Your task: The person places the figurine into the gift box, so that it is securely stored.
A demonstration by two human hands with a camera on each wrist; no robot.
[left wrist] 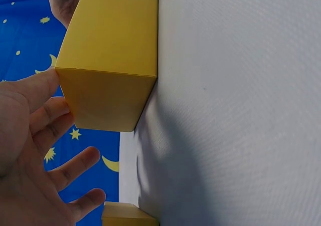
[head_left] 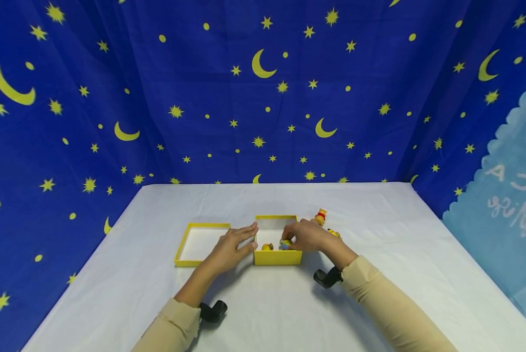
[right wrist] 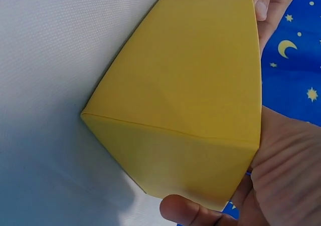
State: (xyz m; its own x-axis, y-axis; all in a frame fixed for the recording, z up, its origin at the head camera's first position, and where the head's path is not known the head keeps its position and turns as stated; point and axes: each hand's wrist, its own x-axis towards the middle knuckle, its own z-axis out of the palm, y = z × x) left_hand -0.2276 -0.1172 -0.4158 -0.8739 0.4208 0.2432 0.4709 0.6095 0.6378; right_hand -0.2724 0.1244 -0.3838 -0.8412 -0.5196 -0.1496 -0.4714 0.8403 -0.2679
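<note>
An uncovered yellow box (head_left: 278, 258) stands on the white table, a small yellow figure (head_left: 267, 247) inside at its left. My right hand (head_left: 309, 236) reaches over the box's right side, fingers curled round a yellow and blue figure (head_left: 285, 244) inside. With fingers fairly straight, my left hand (head_left: 230, 248) touches the left side of the box. In the left wrist view the left hand's (left wrist: 35, 136) thumb and some fingertips meet the box's edge (left wrist: 108, 98). The right wrist view shows the right hand (right wrist: 286, 171) beside the box (right wrist: 175, 70), its figure hidden.
The shallow yellow-rimmed lid (head_left: 185, 243) lies left of the box, white inside up. A red and yellow bear figure (head_left: 320, 216) and another yellow figure (head_left: 335, 233) are right of the box, near my right forearm. A blue star-patterned curtain (head_left: 263, 98) hangs behind the table.
</note>
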